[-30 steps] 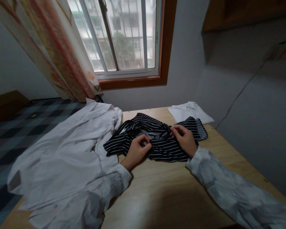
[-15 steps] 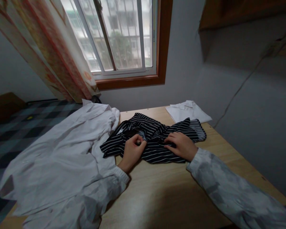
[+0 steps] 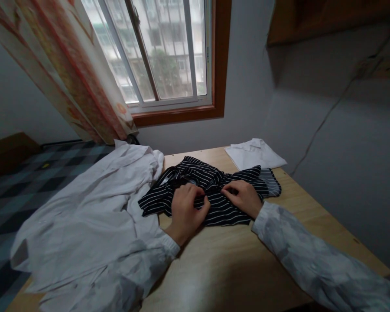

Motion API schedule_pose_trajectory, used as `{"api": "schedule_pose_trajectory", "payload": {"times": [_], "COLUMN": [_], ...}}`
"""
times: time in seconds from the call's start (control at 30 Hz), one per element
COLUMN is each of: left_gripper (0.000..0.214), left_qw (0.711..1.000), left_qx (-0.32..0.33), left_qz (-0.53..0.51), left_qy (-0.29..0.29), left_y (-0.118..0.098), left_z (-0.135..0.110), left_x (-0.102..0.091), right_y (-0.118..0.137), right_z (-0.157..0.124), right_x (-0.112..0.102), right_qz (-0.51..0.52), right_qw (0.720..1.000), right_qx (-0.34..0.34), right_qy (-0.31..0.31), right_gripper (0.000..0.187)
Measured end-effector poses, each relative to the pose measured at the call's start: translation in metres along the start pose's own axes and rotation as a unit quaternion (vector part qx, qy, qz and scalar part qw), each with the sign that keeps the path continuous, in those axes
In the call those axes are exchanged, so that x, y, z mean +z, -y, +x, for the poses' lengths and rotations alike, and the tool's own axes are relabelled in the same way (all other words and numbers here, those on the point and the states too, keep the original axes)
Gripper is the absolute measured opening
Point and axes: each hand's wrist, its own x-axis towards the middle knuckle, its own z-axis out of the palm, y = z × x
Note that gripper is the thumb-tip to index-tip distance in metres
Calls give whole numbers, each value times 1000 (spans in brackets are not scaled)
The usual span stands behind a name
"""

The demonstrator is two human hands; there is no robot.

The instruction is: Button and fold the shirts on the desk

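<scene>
A black shirt with white stripes (image 3: 227,213) lies crumpled on the wooden table. Over its near middle is my left hand (image 3: 188,212), thumb and curved index finger apart with a gap between them; the other fingertips are hidden behind the hand. My right hand (image 3: 244,198) rests on the garment further right, its thumb and fingertips pinched together on a fold of the dark cloth. One end of the shirt, at the right, shows a paler grey inner side.
A large white shirt (image 3: 84,221) is spread over the table's left side, beside a checked bed cover (image 3: 6,190). A folded white shirt (image 3: 255,154) lies at the back right corner of the table (image 3: 221,268). Behind are a window (image 3: 169,56) and curtain (image 3: 74,73).
My left hand has moved right and its pinch has loosened. The right hand's fingers have shifted slightly left and drawn together on the striped cloth. The view has tilted a little.
</scene>
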Motion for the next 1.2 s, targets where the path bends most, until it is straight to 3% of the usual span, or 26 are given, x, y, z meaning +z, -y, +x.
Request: {"api": "schedule_pose_trajectory", "payload": {"times": [0.1, 0.17, 0.3, 0.57, 0.9, 1.2], "left_gripper": [8, 11, 21, 22, 20, 15], "left_qw": [994, 988, 978, 963, 962, 955], "left_qx": [3, -40, -124, -165, -184, -166], "left_qz": [-27, -49, -92, -143, -126, -184], "left_qy": [109, 140, 141, 156, 159, 162], "left_y": [-17, -19, -12, -11, -6, -1], "left_z": [-7, -8, -4, -3, -3, -1], "left_x": [10, 20, 35, 36, 39, 37], "right_y": [2, 4, 12, 17, 22, 16], "right_z": [0, 0, -4, -5, -3, -4], "right_x": [1, 2, 4, 6, 0, 3], "right_qz": [2, 20, 75, 79, 188, 175], "right_qw": [1000, 1000, 997, 995, 980, 979], "right_qx": [3, -3, 26, 44, 24, 72], "right_qy": [-10, -4, 16, 41, 58, 79], "right_gripper": [11, 13, 15, 13, 15, 15]}}
